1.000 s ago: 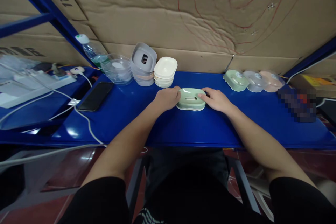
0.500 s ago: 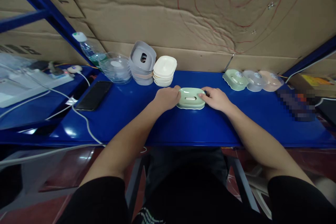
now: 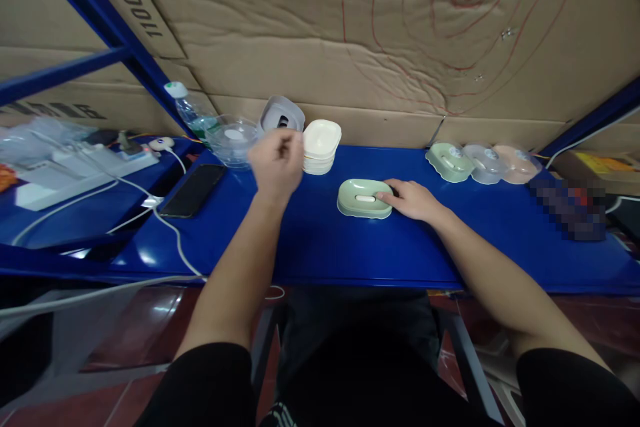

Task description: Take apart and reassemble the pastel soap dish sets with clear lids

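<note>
A pale green soap dish (image 3: 364,205) with an oblong slot in its middle rests on the blue table. My right hand (image 3: 413,200) grips its right end, thumb inside the rim and fingers behind it. My left hand (image 3: 277,163) is raised in front of the stack of grey trays (image 3: 281,111), its fingers curled and blurred; whether it touches the stack is hidden. Beside that hand stands a stack of cream trays (image 3: 323,140). To its left sits a stack of clear plastic covers (image 3: 233,140).
Three covered soap dishes, green (image 3: 450,161), grey (image 3: 484,163) and peach (image 3: 517,163), line the back right. A phone (image 3: 193,190) lies at left, near a water bottle (image 3: 187,107) and a power strip (image 3: 85,173) with white cables. Cardboard (image 3: 280,33) walls the back.
My left hand has let go of the green soap dish and moved up and left to the stacks. My right hand keeps its grip. The camera view has shifted slightly.
</note>
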### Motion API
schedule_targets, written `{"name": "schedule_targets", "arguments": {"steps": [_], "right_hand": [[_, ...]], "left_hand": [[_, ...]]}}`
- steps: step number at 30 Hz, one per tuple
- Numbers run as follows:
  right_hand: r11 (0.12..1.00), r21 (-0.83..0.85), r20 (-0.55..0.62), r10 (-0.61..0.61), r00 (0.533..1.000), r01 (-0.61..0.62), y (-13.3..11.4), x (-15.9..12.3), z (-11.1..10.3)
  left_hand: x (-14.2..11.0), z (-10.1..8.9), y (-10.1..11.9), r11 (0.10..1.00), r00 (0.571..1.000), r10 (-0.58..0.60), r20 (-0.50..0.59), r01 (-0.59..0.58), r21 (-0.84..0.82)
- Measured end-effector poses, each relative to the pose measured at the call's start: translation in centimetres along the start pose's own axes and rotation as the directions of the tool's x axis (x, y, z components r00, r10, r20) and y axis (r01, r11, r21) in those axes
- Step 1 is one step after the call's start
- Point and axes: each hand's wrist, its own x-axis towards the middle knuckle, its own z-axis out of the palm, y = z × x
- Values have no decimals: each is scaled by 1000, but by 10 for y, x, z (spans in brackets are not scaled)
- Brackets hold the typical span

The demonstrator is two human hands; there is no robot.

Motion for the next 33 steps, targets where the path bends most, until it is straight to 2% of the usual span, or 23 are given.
{"name": "schedule_targets", "arguments": {"steps": [1,3,4,6,9,11,15,23,33], "right_hand": [[1000,-3,2,-2,1000,2,0,0,0],[1000,-9,5,-1,1000,1,1,0,0],[1000,-12,6,0,1000,1,1,0,0],[1000,-18,7,-2,1000,2,1,0,1],[1000,-24,9,-14,1000,14,3,0,2],[999,-23,11,-28,1000,28,4,1,2],[998,-29,19,-47,999,48,6,1,3],[998,-25,18,-53,998,54,5,0,3],[998,-12,19,-61,998,61,6,0,3]], "left_hand": [[7,-8,-10,998,991,-21,-135,29,60],[17,-22,-30,971,967,-81,-241,131,200],[21,-27,-40,940,959,-157,-236,218,261],[24,-32,-58,859,915,-317,-251,389,332],[20,-29,-78,769,852,-485,-196,522,369],[16,-23,-87,752,837,-527,-146,539,379],[12,-17,-97,751,840,-531,-114,528,397],[16,-19,-90,713,826,-541,-155,549,436],[13,-21,-96,722,863,-481,-157,491,487]]}}
